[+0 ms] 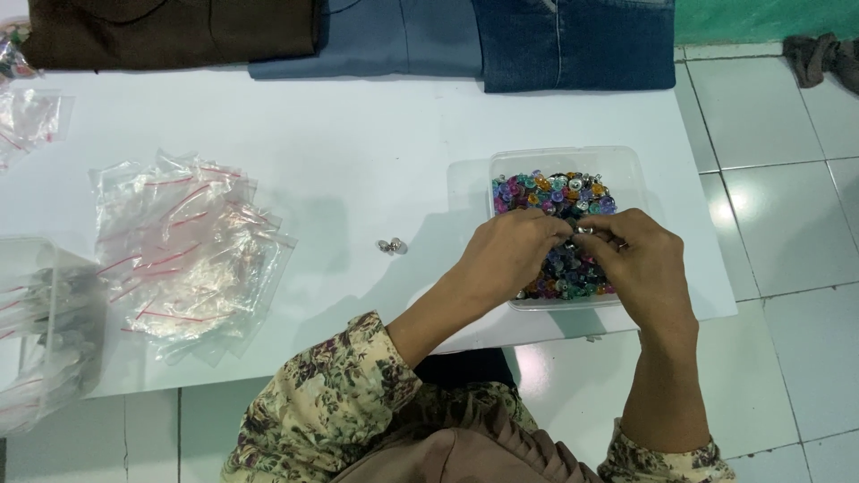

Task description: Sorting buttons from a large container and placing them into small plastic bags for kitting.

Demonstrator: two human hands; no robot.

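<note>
1. Around me, the white worktop (pixel 358 134) carries a heap of clear zip bags (pixel 188 250) at the left, well apart from my hands.
2. Two small metal studs (pixel 391 245) lie loose between the bags and the tub.
3. Folded denim and brown cloth (pixel 358 36) lines the far edge.
4. Both hands cover the near half of the clear plastic tub (pixel 626 170), hiding part of its contents.
5. The tub sits at the worktop's right, filled with small multicoloured buttons (pixel 555 192).
6. My left hand (pixel 510 255) and right hand (pixel 640 259) meet over it, fingers pinched together on a small silvery piece (pixel 586 231).
</note>
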